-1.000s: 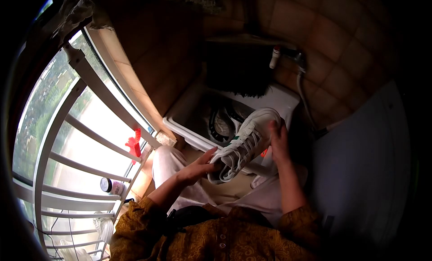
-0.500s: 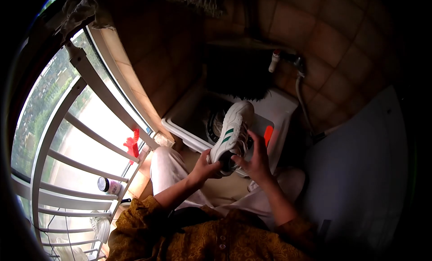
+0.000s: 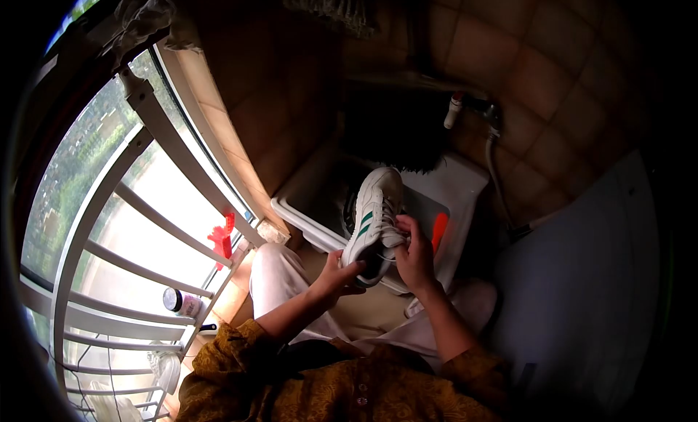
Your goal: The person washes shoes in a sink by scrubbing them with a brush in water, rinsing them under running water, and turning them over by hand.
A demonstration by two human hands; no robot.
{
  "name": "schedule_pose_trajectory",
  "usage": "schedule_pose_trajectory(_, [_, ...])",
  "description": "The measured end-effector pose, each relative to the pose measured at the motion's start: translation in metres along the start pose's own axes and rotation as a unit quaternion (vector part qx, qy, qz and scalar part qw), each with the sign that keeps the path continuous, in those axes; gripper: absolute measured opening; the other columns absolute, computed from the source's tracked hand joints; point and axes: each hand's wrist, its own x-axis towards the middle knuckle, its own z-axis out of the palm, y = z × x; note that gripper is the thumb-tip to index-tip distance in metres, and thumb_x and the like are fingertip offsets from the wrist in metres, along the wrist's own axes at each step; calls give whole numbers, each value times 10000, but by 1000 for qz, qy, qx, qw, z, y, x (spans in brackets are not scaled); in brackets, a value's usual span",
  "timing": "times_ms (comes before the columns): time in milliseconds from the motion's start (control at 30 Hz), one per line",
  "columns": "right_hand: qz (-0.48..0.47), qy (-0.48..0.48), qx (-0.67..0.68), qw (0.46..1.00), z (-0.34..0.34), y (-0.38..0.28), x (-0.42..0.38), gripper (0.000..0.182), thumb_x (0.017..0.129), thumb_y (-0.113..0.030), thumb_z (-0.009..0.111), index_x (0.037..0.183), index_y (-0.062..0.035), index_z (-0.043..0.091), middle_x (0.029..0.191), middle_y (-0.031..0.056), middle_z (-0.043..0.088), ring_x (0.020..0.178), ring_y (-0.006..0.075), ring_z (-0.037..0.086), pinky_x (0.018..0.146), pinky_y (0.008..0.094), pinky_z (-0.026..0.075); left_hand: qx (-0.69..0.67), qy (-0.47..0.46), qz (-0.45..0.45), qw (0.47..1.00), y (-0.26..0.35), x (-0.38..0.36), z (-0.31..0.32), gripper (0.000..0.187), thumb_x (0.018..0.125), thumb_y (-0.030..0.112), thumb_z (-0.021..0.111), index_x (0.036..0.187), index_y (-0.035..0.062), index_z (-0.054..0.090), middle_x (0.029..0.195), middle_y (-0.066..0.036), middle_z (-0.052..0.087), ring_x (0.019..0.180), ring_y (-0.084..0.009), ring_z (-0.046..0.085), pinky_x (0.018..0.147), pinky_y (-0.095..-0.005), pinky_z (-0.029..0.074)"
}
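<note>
A white sneaker (image 3: 368, 212) with green stripes is held above the sink, its toe pointing away from me and its dark opening towards me. My left hand (image 3: 336, 278) grips it by the heel, with the thumb at the collar. At the tongue and laces (image 3: 393, 236), the fingers of my right hand (image 3: 414, 256) are closed; exactly what they pinch is hard to make out. Behind the sneaker, a second, darker shoe (image 3: 350, 212) lies partly hidden in the sink. An orange-red handle (image 3: 439, 231) rests in the sink, right of my right hand.
The white sink (image 3: 465, 176) stands before my knees. A tap (image 3: 454, 111) and hose (image 3: 491, 171) are on the tiled wall behind. To the left, a white railing (image 3: 163, 127) runs along the window, with a red plastic object (image 3: 222, 240) and a jar (image 3: 180, 302) beside it.
The sneaker has turned to show more of its opening and laces. My right hand has moved from the collar up to the laces. The camera view has shifted slightly.
</note>
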Motion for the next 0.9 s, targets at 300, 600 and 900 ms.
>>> schedule_pose_trajectory(300, [58,-70,82,992,-15,38,-21,538,882,-298,542,1306,-56,316,1155,183,516,1041,253,526,879,349,414,-68,-35,15,997,16,7,-34,370,844,315,490,1128,78,472,1012,-79,573,906,-200,585,759,-371,504])
schedule_pose_trajectory(600, [157,-143,-242,947,-8,129,-18,633,755,-318,655,1272,-89,369,1070,173,581,1010,323,557,806,392,456,-147,-2,-32,989,23,36,-73,534,816,493,445,1198,120,463,1066,-68,572,959,-251,558,813,-419,462])
schedule_pose_trajectory(900, [145,-161,-379,900,40,173,17,815,720,-220,675,1378,-136,203,1358,248,257,1208,429,333,987,476,321,59,111,-71,989,28,45,-72,581,762,497,501,1218,172,349,1182,-99,476,1063,-293,511,872,-581,369])
